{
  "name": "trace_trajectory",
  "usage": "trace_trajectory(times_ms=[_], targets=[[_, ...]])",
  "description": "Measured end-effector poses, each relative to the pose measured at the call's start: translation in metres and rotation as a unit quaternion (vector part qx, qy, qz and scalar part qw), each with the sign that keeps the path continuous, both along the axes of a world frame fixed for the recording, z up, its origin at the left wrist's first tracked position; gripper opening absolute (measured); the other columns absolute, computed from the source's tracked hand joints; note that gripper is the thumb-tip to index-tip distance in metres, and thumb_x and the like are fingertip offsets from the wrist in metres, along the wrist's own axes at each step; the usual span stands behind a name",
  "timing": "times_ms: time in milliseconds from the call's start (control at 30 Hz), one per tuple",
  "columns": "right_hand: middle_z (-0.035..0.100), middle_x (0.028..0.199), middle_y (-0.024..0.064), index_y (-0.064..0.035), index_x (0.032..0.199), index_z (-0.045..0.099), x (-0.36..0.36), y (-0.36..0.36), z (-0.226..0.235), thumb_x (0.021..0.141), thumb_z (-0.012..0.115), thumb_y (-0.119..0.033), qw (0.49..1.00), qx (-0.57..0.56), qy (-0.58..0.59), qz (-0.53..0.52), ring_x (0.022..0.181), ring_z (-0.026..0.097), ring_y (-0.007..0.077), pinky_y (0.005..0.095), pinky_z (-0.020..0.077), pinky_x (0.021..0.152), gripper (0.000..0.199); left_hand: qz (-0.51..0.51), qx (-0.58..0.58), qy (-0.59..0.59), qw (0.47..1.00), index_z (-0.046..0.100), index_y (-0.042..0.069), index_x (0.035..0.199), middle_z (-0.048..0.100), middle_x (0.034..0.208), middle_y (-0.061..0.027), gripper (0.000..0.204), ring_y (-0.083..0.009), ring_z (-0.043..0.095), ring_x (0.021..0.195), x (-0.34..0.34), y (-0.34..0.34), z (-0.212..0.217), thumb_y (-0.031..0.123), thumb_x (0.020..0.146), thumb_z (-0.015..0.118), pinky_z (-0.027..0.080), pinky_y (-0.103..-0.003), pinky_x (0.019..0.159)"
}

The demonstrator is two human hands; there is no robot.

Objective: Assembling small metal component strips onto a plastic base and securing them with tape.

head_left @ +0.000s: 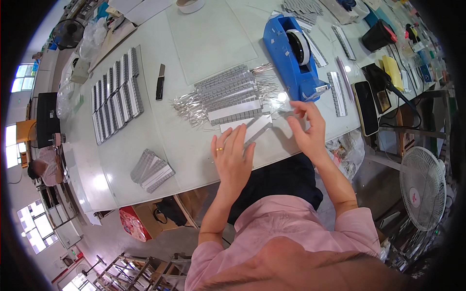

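Note:
My left hand (232, 157), with a ring on one finger, lies with its fingers stretched out over a small grey-and-white strip (260, 126) near the table's front edge. To the right of that strip, my right hand (309, 131) is raised with thumb and fingers apart; I see nothing held in it. Just beyond both hands is a row of grey segmented strips (228, 92) with thin silvery wires fanning out at both ends. A blue tape dispenser (286, 53) carrying a roll of tape stands beyond my right hand.
Several striped strips (116, 94) lie in a block at left, near a black-handled knife (160, 83). A small pile of grey strips (152, 170) sits by the front edge. At right are a phone (365, 107), a black cup (378, 36) and, beside the table, a fan (422, 188).

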State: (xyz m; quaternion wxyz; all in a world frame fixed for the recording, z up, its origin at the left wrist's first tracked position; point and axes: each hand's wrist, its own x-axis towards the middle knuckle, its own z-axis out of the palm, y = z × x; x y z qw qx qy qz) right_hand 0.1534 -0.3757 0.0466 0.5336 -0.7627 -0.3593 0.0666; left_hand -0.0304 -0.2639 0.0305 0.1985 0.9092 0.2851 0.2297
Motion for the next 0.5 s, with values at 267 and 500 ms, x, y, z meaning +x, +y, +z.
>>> trace_trajectory(times_ms=[267, 500], targets=[[0.059, 0.082, 0.0001, -0.0106, 0.088, 0.070, -0.007, -0.046, -0.031, 0.078, 0.073, -0.004, 0.976, -0.071, -0.205, 0.003, 0.078, 0.056, 0.0220, 0.0366, 0.0362, 0.076, 0.012, -0.102, 0.004, 0.062, 0.993, 0.063, 0.011, 0.131, 0.059, 0.135, -0.0073, 0.048, -0.0307, 0.048, 0.131, -0.029, -0.002, 0.009, 0.012, 0.085, 0.073, 0.033, -0.052, 0.112], [0.057, 0.082, -0.0029, -0.0154, 0.099, 0.076, -0.011, -0.063, -0.032, 0.073, 0.079, -0.008, 0.945, -0.101, -0.308, 0.043, 0.078, 0.055, 0.0188, 0.0365, 0.0357, 0.076, 0.026, -0.090, 0.041, 0.090, 0.991, 0.064, 0.015, 0.132, 0.051, 0.135, -0.0100, 0.053, -0.0314, 0.046, 0.129, -0.043, -0.033, 0.002, 0.026, 0.082, 0.077, 0.038, -0.052, 0.108]])
